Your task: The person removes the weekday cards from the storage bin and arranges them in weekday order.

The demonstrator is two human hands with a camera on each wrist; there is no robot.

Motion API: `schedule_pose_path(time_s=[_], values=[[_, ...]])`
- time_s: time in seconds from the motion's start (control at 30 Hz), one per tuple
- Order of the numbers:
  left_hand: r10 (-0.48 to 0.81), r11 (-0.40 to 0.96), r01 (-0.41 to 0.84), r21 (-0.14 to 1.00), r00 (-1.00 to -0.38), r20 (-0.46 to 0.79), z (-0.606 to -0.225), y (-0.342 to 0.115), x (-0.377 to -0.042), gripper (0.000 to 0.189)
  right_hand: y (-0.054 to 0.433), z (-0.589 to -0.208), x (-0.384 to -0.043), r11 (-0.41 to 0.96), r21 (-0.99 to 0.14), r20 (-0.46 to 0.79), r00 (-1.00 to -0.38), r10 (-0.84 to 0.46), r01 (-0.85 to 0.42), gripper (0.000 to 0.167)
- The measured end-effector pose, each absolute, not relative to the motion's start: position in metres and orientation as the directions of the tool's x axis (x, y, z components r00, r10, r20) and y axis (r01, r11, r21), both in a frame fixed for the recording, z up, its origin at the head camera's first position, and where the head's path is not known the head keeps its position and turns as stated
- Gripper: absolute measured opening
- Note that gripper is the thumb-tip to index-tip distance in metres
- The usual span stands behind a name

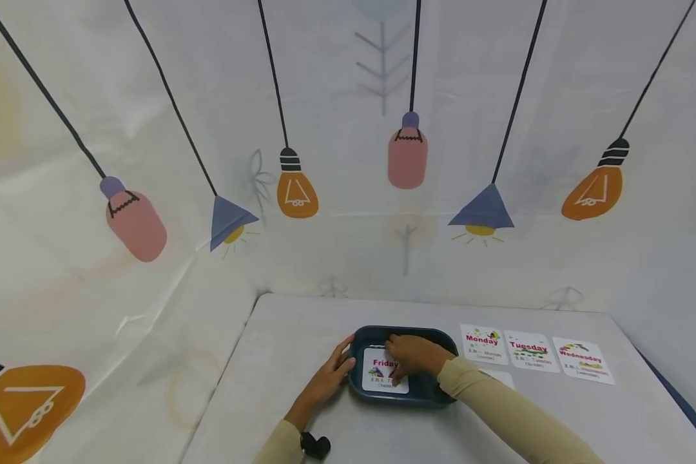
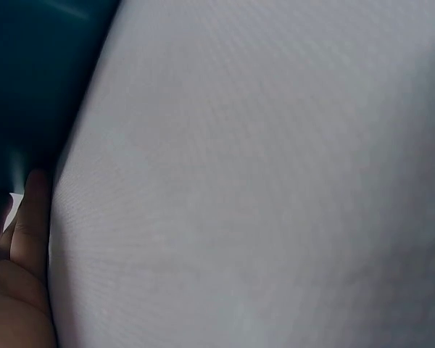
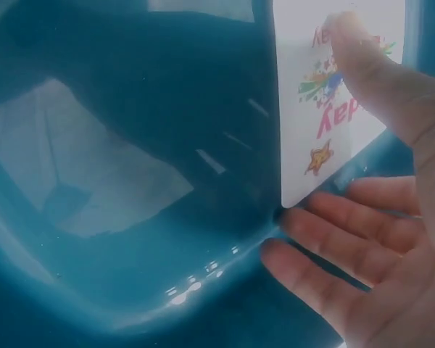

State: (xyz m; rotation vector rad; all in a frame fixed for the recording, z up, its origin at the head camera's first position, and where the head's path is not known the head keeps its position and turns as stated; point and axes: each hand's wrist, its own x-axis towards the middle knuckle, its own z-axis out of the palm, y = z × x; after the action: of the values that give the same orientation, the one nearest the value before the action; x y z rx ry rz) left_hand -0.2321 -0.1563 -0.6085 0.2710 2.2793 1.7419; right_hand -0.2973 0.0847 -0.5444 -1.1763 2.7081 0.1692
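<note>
Fingers of the right hand (image 1: 416,354): thumb laid on the face of the Friday card (image 1: 379,375), the others slightly apart and lightly bent at its edge; whether they pinch it, I cannot tell. That spread would control both face and edge.
Fingers of the left hand (image 1: 327,381): nearly straight, against the left end of the dark teal tray (image 1: 425,388), which probably steadies it.
Friday card: lower centre of the frame, in the tray's left half, face up, so the word reads.
Weekday row: Monday card (image 1: 483,345), Tuesday card (image 1: 530,352) and Wednesday card (image 1: 583,359) at lower right, side by side, likely for easy reading.
Partly hidden card (image 1: 501,376): below Monday in the frame, crossed by the right sleeve (image 1: 507,407); its print doesn't show.
White surface (image 1: 301,322): bears tray and row, letting the cards lie flat.
</note>
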Motion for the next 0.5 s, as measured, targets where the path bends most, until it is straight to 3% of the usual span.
schedule_pose_path(time_s=[0.5], values=[[0.29, 0.292, -0.018, 0.956, -0.951, -0.107, -0.6043, -0.1564, -0.2314, 0.054, 0.0809, -0.5451, -0.2968, 0.754, -0.018, -0.278, -0.721, -0.635, -0.657, 0.073]])
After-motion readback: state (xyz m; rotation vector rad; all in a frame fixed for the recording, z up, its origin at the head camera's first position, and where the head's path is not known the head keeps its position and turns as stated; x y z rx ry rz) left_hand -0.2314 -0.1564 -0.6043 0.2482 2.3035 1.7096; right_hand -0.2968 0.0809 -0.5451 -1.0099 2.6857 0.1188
